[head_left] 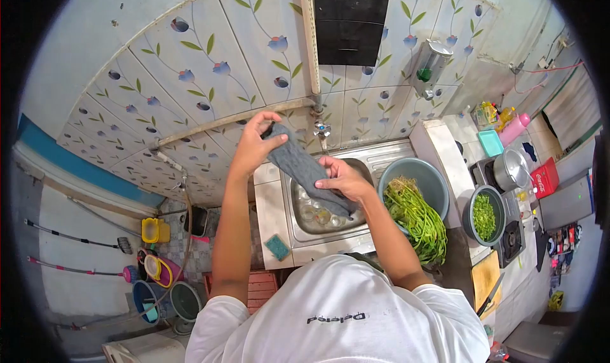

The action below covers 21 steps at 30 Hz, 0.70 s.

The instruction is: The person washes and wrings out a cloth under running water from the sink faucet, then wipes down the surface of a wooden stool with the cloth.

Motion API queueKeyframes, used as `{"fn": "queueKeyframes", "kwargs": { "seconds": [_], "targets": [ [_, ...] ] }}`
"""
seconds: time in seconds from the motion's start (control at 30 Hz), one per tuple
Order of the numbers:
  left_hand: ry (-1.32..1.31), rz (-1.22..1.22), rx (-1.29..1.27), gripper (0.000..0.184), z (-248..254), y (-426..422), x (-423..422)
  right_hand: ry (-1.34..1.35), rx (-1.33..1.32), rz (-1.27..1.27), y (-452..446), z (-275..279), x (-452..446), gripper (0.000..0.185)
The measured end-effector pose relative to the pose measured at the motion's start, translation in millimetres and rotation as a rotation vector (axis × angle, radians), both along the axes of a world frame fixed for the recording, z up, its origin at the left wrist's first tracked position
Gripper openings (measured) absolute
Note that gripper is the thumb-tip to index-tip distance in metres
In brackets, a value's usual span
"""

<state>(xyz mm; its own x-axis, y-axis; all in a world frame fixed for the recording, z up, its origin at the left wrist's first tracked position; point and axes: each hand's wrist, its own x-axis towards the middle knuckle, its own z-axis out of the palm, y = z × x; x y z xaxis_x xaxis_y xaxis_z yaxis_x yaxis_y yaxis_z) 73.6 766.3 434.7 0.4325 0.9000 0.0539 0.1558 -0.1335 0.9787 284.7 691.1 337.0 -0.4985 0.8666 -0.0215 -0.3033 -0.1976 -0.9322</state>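
Observation:
A dark grey cloth (298,164) is stretched diagonally over the sink (294,233), held up in the air. My left hand (259,144) pinches its upper end near the wall tiles. Lower down and to the right, my right hand (346,182) grips the cloth between thumb and fingers, its loose end hanging below. Several clear glass-like items (323,217) lie in the basin, partly hidden by the cloth. The faucet (322,131) is on the wall just behind my hands.
Right of the sink, a grey basin (413,166) holds leafy greens (416,220). Farther right are a bowl of chopped greens (484,217), a gas stove (511,229), a pot (510,168) and a cutting board (484,280) with a knife (492,293). A green sponge (277,247) lies left.

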Motion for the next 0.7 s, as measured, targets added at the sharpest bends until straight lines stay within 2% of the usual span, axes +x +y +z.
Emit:
{"fn": "queueKeyframes", "kwargs": {
  "seconds": [0.07, 0.1, 0.2, 0.23, 0.3, 0.4, 0.47, 0.57, 0.67, 0.7],
  "targets": [
    [0.254, 0.227, 0.241, 0.038, -13.3, 5.3, -3.8, 0.133, 0.000, -0.082, -5.5, 20.5, -3.1, 0.033],
    [0.253, 0.233, 0.237, 0.038, -18.6, 2.8, -2.6, 0.197, -0.001, -0.124, -6.2, 24.3, -4.0, 0.034],
    [-0.128, -0.010, 0.343, 0.042, -34.8, -17.0, 17.7, 0.238, 0.044, -0.151, 4.6, 19.1, -5.3, 0.039],
    [-0.129, -0.009, 0.343, 0.042, -43.3, -27.4, 25.8, 0.259, 0.068, -0.170, 6.7, 18.5, -6.1, 0.042],
    [-0.761, -0.238, -0.197, 0.046, -66.0, -50.3, 39.4, 0.264, 0.054, -0.194, 1.7, 33.8, -7.4, 0.043],
    [-0.814, -0.196, -0.291, 0.043, -93.6, -66.1, 43.2, 0.274, 0.027, -0.254, -2.6, 47.5, -3.7, 0.046],
    [-0.843, -0.180, -0.347, 0.042, -102.3, -66.1, 45.1, 0.198, 0.007, -0.175, -1.8, 38.4, 7.4, 0.047],
    [-0.751, -0.078, -0.496, 0.040, -99.6, -66.1, 41.3, 0.130, -0.030, -0.138, -3.0, 40.7, 18.6, 0.047],
    [-0.866, 0.011, -0.420, 0.038, -96.9, -67.8, 42.1, 0.084, -0.070, -0.140, -1.0, 44.2, 20.7, 0.046],
    [-0.919, 0.055, -0.382, 0.037, -95.2, -68.0, 42.9, 0.040, -0.039, -0.209, -0.3, 43.5, 19.1, 0.046]
  ]
}}
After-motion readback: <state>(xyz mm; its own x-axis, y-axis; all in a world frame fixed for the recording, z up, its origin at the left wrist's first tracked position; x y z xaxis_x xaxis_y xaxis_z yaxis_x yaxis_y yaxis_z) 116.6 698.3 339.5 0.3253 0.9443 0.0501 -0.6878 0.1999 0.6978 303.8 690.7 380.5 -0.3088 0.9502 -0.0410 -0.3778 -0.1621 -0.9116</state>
